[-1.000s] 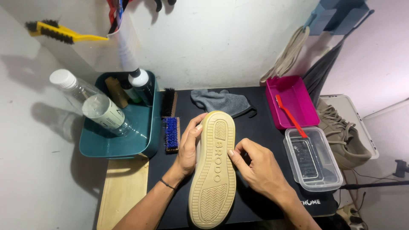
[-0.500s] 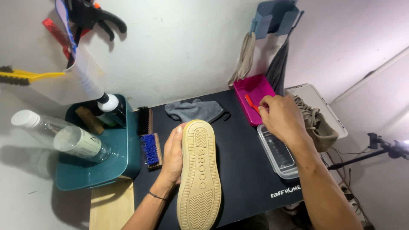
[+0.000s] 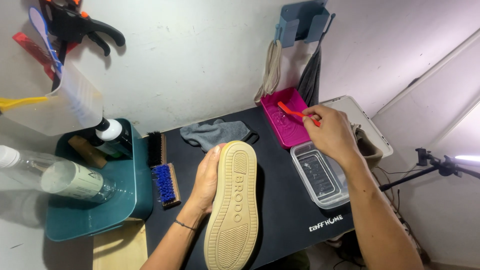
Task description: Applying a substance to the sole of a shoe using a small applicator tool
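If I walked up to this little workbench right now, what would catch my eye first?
Most likely the tan shoe sole, turned upward at the front of the black mat and steadied by the left hand. Next, the right hand at the back right, holding a thin red brush over a bright pink tray. On the left, a blue-bristled brush lies beside a teal tub of bottles.

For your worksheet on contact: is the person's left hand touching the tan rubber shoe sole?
Touching. The head view shows the left hand gripping the edge of the tan rubber shoe sole, its fingers curled over the sole's rim.
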